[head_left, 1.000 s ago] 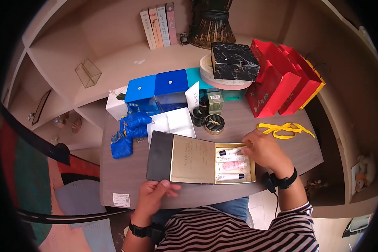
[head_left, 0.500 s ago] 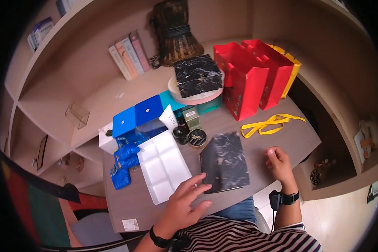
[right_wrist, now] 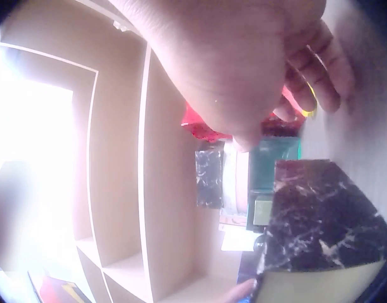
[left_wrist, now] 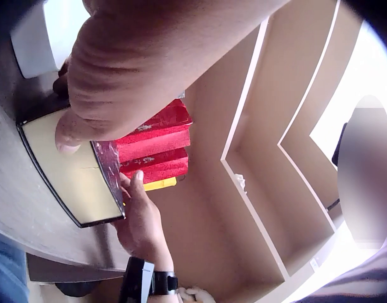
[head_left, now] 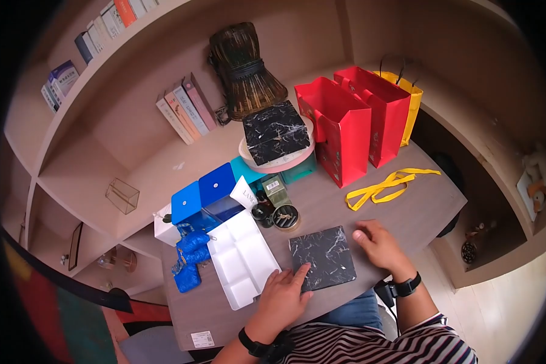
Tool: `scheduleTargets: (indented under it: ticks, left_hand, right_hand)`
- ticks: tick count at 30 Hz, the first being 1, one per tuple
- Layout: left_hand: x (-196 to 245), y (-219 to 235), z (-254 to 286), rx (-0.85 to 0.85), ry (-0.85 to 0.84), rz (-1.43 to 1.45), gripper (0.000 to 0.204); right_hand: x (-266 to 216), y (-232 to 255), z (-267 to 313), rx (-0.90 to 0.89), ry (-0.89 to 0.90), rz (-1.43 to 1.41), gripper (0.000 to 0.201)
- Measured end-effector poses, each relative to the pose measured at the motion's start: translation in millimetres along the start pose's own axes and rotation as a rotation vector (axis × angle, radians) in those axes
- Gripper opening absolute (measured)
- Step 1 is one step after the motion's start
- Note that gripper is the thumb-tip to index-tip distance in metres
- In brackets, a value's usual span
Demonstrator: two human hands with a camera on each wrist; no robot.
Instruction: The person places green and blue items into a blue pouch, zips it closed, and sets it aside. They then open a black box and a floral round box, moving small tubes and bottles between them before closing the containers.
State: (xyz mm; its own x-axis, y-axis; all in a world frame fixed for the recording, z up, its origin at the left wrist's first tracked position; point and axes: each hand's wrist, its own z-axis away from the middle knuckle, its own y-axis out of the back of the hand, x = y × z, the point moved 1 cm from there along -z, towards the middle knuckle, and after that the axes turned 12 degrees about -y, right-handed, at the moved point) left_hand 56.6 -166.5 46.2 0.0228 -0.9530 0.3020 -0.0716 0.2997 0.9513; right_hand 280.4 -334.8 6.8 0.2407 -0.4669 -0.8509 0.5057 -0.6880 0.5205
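Note:
A black marbled box (head_left: 324,258) lies closed near the table's front edge, its lid on top. My left hand (head_left: 283,297) rests at its left side, with the index fingertip on the lid's edge and the fingers fairly straight. In the left wrist view, the thumb lies against the box's cream front side (left_wrist: 86,180). Beyond the right edge of the box, my right hand (head_left: 379,246) hovers with loosely bent fingers and nothing in them. A white compartment tray (head_left: 242,258) sits just left of my left hand.
Blue pouches (head_left: 190,258), blue boxes (head_left: 201,197), a white tube (head_left: 244,193) and a round jar (head_left: 285,217) stand behind the tray. Another marbled box (head_left: 276,132) is stacked on a round box. Red paper bags (head_left: 340,133) and a yellow ribbon (head_left: 388,189) occupy the right.
A second ago the box lay open with small tubes inside; its cover has swung over to the right and closed. The left hand moved right with it. The head view has also shifted.

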Motion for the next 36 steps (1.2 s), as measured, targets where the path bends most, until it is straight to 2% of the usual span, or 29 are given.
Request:
scheduleTargets:
  ticks: [1, 5, 9, 11, 12, 14, 15, 16, 18, 19, 20, 22, 24, 25, 26, 27, 28, 30, 31, 36]
  left_hand:
    - [-1.0, -0.7, -0.6, 0.005, 0.009, 0.035, 0.072]
    - [-1.3, 0.5, -1.3, 0.036, 0.029, 0.082, 0.069]
    - [-2.0, -2.2, 0.7, 0.1, 0.013, 0.119, 0.068]
    - [1.9, -2.9, 1.2, 0.107, -0.017, 0.167, 0.066]
    - [4.8, -4.8, 1.2, 0.116, -0.02, 0.168, 0.066]
    - [11.1, -9.0, -0.2, 0.135, -0.078, 0.206, 0.064]
    - [12.7, -9.0, -1.5, 0.139, -0.088, 0.23, 0.061]
    - [13.2, -7.9, -2.8, 0.145, -0.096, 0.232, 0.061]
    - [12.3, -3.5, -3.7, 0.271, -0.159, 0.328, 0.057]
    - [11.5, 0.9, -0.7, 0.274, -0.166, 0.33, 0.057]
    - [8.8, 7.9, 5.3, 0.315, -0.127, 0.342, 0.053]
    - [-3.1, 16.0, 20.7, 0.352, -0.091, 0.358, 0.05]
    - [-19.5, 14.9, 49.0, 0.428, -0.004, 0.131, 0.045]
    - [-26.8, 11.4, 65.0, 0.427, -0.006, 0.131, 0.045]
    - [-33.5, 7.9, 82.0, 0.431, 0.069, 0.06, 0.042]
    - [-40.4, 3.6, 95.3, 0.436, 0.147, -0.012, 0.039]
    - [-43.1, 2.1, 103.8, 0.436, 0.159, -0.015, 0.039]
    - [-44.8, -0.7, 121.8, 0.386, 0.241, -0.168, 0.034]
    - [-48.1, -3.6, 126.8, 0.389, 0.269, -0.172, 0.034]
    - [-63.8, -16.3, 127.2, 0.474, 0.255, -0.254, 0.017]
  right_hand:
    - [1.0, -7.5, -4.9, -0.061, 0.027, 0.081, 0.053]
    - [-11.5, -21.0, -2.3, -0.096, 0.101, 0.193, 0.062]
    - [-0.8, -16.3, -1.4, -0.129, 0.153, 0.156, 0.061]
    - [-4.3, -6.8, 9.2, -0.188, 0.06, -0.01, 0.063]
    - [-5.0, -4.6, 13.3, -0.185, 0.065, -0.004, 0.063]
    - [-2.5, -1.2, 20.4, -0.322, -0.128, -0.392, 0.069]
    - [4.6, 2.3, 19.9, -0.338, -0.229, -0.378, 0.071]
    - [9.3, 4.7, 20.8, -0.33, -0.226, -0.373, 0.071]
    - [21.4, 8.6, 23.3, -0.23, -0.401, -0.602, 0.056]
    - [30.6, 10.1, 21.5, -0.219, -0.409, -0.739, 0.05]
    - [29.1, 17.0, 22.4, -0.212, -0.408, -0.736, 0.05]
    - [21.4, 33.5, 23.1, -0.166, -0.36, -1.003, 0.048]
    - [27.0, 46.8, 15.0, -0.092, -0.321, -1.132, 0.045]
    - [35.8, 51.6, 9.5, -0.018, -0.33, -1.181, 0.046]
    - [39.4, 56.2, 5.3, 0.055, -0.339, -1.228, 0.046]
    - [39.2, 60.1, 2.1, 0.079, -0.341, -1.254, 0.041]
    - [46.8, 63.3, -1.2, 0.181, -0.41, -1.207, 0.04]
    - [54.4, 66.9, -10.1, 0.14, -0.407, -1.158, 0.037]
    - [47.0, 62.2, -15.0, 0.206, -0.412, -1.164, 0.034]
    - [45.3, 45.2, -44.6, 0.229, -0.388, -1.138, 0.04]
